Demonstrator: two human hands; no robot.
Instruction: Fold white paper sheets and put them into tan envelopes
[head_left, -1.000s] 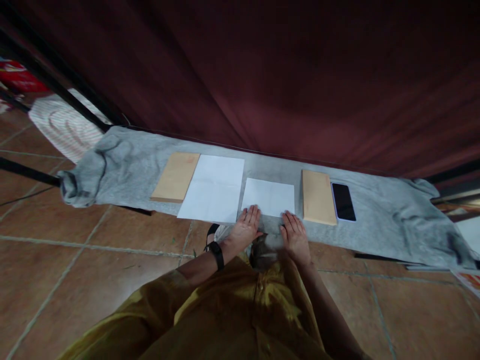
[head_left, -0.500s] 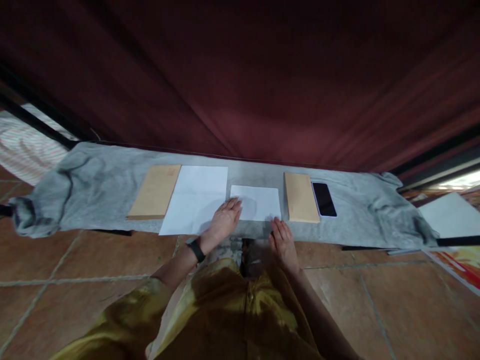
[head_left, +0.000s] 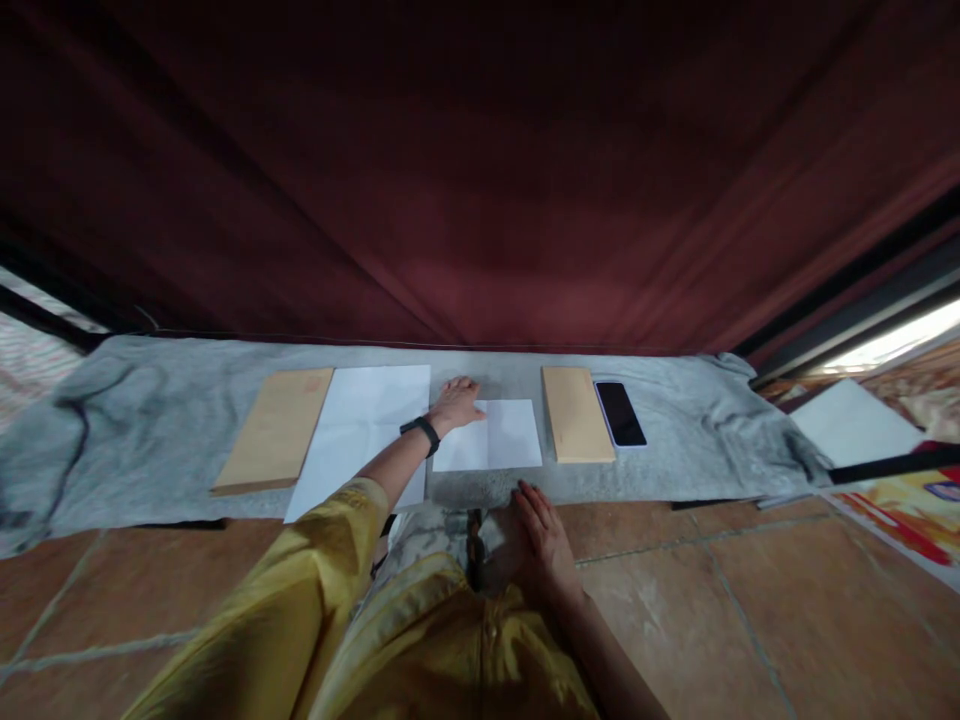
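Left grip: spread, palm-down at paper | right grip: fingers extended, at cloth edge

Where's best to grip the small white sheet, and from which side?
Probably pinch the small white sheet at its near right corner, coming from the near side: it lies flat, uncovered there, while the left hand covers its far left corner.

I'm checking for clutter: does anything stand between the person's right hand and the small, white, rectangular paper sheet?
Nothing visible does: only the long grey cloth lies between the right hand and the white paper sheet. The left hand covers the sheet's far left corner.
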